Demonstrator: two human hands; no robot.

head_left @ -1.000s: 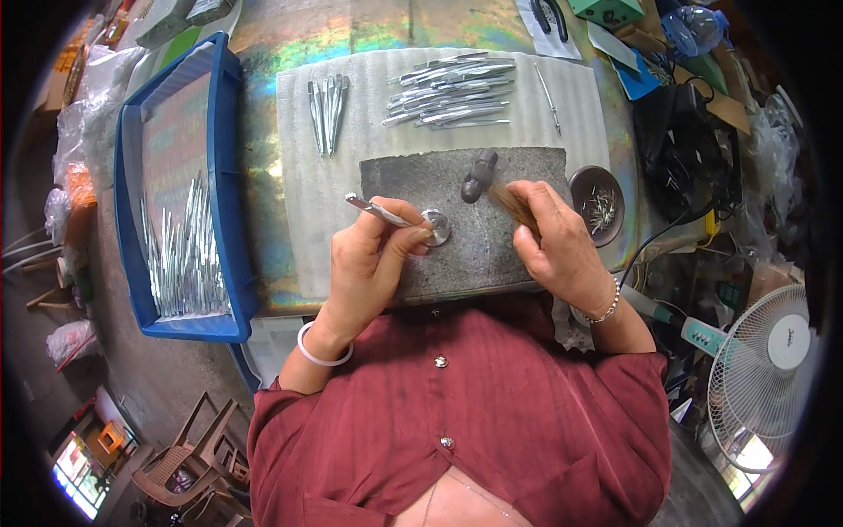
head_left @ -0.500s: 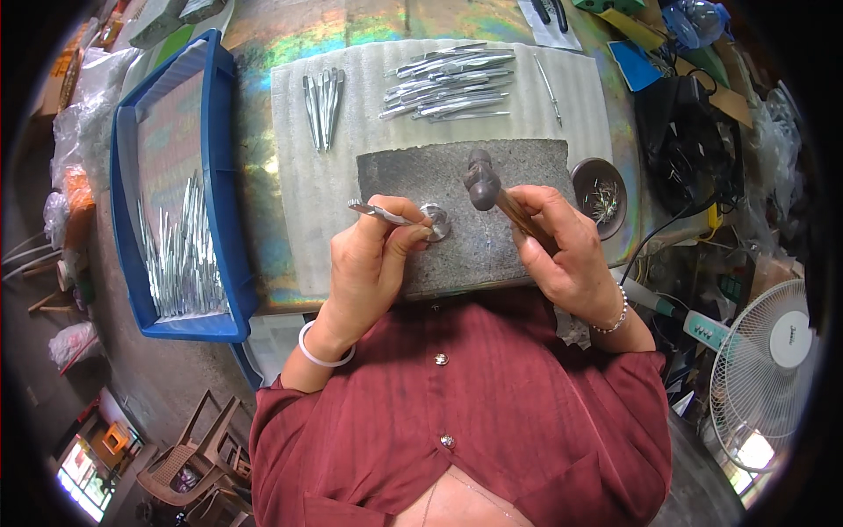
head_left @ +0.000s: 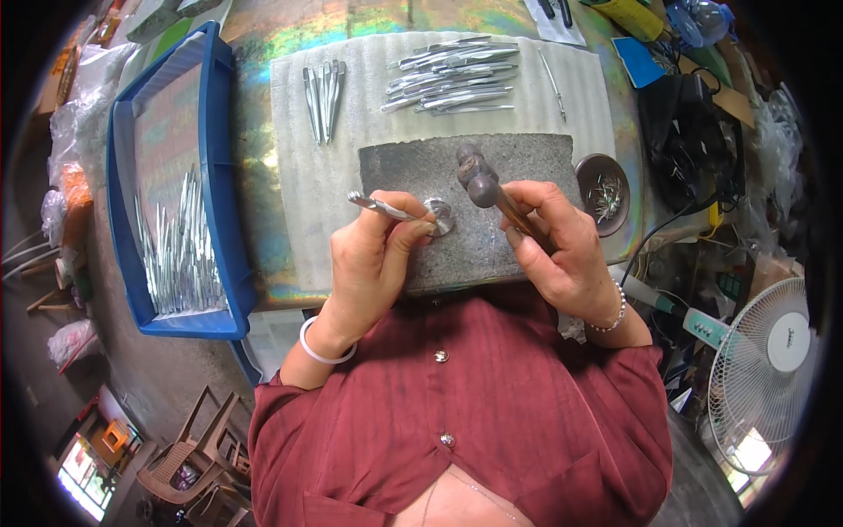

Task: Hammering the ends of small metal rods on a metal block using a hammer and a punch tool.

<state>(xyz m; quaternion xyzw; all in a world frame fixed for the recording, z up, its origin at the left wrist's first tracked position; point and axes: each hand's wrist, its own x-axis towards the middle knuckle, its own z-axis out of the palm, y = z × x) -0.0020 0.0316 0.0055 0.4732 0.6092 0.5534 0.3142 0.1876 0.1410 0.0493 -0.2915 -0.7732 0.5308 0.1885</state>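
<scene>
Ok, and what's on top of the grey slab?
On the slab sits a round metal disc; the left hand, pinching a metal rod, covers its left edge. The hammer in the right hand hides more of the slab, so anything beneath cannot be seen.

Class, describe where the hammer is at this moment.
In the head view, the hammer is right of centre, its handle gripped by the right hand; its head is over the grey mat, up and right of the round metal block.
</scene>
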